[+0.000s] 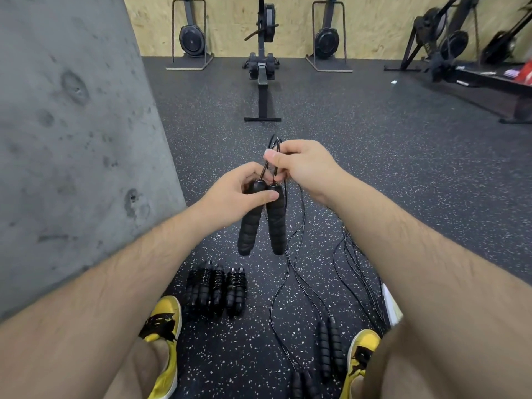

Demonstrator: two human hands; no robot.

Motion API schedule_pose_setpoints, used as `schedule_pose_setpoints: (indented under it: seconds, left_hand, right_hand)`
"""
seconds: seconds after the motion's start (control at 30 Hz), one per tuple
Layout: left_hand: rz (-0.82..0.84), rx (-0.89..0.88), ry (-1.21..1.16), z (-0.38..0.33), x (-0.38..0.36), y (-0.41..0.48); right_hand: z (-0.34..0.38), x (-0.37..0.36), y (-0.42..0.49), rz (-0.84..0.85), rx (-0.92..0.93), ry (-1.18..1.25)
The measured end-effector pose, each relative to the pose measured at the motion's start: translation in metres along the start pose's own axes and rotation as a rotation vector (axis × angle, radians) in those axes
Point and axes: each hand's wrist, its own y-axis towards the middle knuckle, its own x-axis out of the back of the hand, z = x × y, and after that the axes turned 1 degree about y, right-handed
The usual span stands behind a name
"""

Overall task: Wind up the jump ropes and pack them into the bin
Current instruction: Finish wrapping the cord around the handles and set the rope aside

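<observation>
My left hand (234, 194) grips the tops of two black foam jump rope handles (263, 223), which hang side by side, tips down. Just above them my right hand (302, 165) pinches the thin black cord (290, 272) where it leaves the handles; a small loop of it sticks up past my fingers. The rest of the cord trails down to the speckled floor. Wound-up ropes (214, 289) lie bundled on the floor near my left shoe. More loose handles (331, 349) and cords lie by my right shoe. No bin shows clearly.
A grey concrete wall (72, 139) stands close on the left. Rowing machines (263, 53) line the plywood wall ahead. My yellow shoes (164, 335) stand on the rubber floor. A white edge (390, 306) peeks out by my right forearm.
</observation>
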Motion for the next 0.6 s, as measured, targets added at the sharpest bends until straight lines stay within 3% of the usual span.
schedule_pose_setpoints:
  seconds: [0.3, 0.4, 0.6]
  left_hand:
    - [-0.017, -0.103, 0.066, -0.007, -0.001, 0.001]
    - [-0.045, -0.061, 0.043, -0.006, 0.002, 0.004]
    - [-0.115, -0.001, 0.04, -0.009, -0.001, 0.012]
  right_hand:
    - [0.0, 0.001, 0.001, 0.0, -0.056, 0.143]
    - [0.0, 0.0, 0.0, 0.033, -0.078, 0.179]
    - [0.001, 0.0, -0.003, -0.082, -0.162, 0.008]
